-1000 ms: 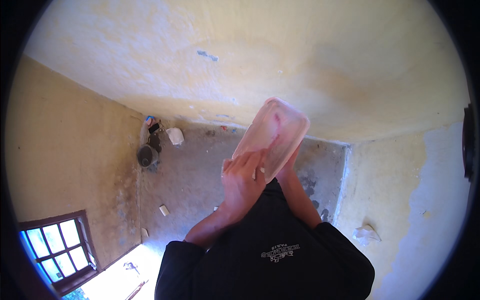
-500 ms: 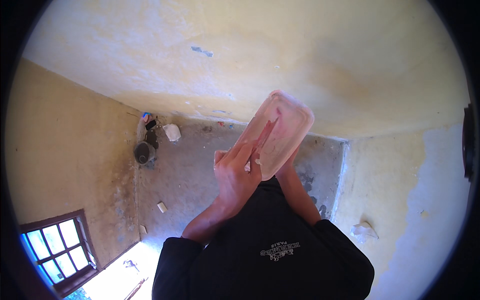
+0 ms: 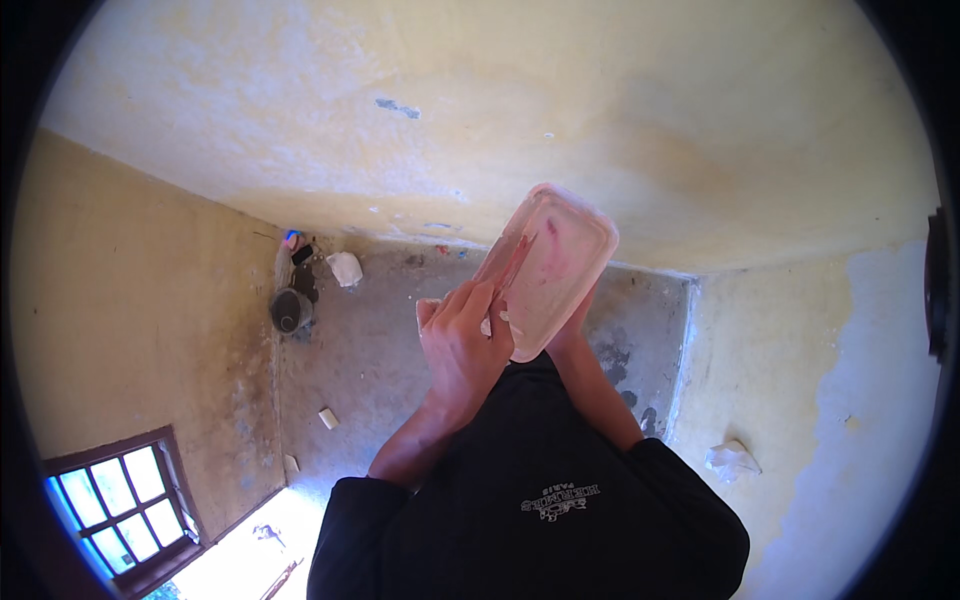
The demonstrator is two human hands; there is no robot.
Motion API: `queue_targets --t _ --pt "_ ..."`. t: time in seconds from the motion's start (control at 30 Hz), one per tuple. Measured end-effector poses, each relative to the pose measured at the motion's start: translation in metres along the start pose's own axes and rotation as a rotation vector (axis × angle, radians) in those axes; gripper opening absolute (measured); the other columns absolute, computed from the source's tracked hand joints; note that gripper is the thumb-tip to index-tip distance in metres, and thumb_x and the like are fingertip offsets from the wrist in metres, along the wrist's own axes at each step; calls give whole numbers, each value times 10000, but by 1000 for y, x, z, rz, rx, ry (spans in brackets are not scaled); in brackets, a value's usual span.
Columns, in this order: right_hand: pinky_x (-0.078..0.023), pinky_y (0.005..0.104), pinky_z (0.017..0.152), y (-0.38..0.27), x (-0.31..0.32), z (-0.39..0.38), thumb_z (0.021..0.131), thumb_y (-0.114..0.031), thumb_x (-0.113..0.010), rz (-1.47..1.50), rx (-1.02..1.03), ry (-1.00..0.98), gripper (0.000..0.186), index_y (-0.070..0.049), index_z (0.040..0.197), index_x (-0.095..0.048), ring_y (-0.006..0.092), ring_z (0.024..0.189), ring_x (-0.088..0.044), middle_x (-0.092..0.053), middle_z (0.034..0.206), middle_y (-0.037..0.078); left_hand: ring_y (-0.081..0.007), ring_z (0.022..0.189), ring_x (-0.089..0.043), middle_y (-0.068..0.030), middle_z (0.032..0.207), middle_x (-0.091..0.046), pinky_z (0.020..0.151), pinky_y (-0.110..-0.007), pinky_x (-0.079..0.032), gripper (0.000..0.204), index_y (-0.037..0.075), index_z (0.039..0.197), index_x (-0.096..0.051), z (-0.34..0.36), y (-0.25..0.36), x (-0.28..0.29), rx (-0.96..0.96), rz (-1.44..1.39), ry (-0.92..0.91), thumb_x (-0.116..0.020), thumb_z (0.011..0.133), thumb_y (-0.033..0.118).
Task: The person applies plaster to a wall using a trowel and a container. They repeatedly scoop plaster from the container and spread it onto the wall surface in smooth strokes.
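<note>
A shallow rectangular plastic tray (image 3: 575, 265) with rounded corners is held up in front of my chest, tilted. Whitish and pinkish smears mark its inside. My right hand (image 3: 572, 325) supports it from beneath, its fingers mostly hidden behind the tray. At the tray's left side, my left hand (image 3: 462, 335) is closed round a flat, scraper-like tool (image 3: 512, 262). The tool's reddish thin edge lies along the tray's inside, and its pale end sticks out left of my hand. Small white lumps show by my left fingertips.
A stained yellow wall (image 3: 500, 100) rises ahead. On the floor at the far left stand a dark bucket (image 3: 290, 311) and a white bag (image 3: 345, 268). A pale block (image 3: 328, 418) lies nearer. A barred window (image 3: 125, 510) is at lower left, and a crumpled white bag (image 3: 733, 460) at right.
The tray and both hands have shifted slightly left, and the tray's inside faces me a little more. Both hands keep their holds.
</note>
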State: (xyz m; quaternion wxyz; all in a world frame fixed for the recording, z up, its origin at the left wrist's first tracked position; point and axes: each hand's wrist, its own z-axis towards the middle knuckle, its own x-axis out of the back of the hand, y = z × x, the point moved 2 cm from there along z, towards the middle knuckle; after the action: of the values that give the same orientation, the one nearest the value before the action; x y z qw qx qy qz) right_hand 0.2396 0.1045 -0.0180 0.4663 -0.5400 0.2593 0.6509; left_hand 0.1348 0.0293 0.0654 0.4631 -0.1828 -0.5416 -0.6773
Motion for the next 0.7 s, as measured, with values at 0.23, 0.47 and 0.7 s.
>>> queue_targets --t 0.23,0.47,0.7 --pt "-389 402 1109 4 9 -4 1002 -662 -250 -95 75 136 713 -162 1499 -357 222 1333 -449 -452 1469 57 -243 689 -628 -59 835 -676 657 -378 -352 180 71 943 -684 -15 17 -6 -71 -126 -53 -657 773 19" --pt "-380 412 1118 5 26 -4 997 -672 -233 -64 100 85 730 -160 1504 -349 235 1341 -442 -443 1478 60 -219 731 -659 -38 840 -680 676 -380 -382 172 88 959 -681 -5 3 1 -14 -21 -17 -655 792 53" --pt "-397 423 1111 7 26 -10 987 -686 -242 -293 79 485 752 -150 1503 -353 250 1333 -464 -457 1474 69 -194 678 -652 -110 844 -705 647 -323 -415 157 45 997 -705 -14 2 -8 74 -242 -142 -670 844 41"
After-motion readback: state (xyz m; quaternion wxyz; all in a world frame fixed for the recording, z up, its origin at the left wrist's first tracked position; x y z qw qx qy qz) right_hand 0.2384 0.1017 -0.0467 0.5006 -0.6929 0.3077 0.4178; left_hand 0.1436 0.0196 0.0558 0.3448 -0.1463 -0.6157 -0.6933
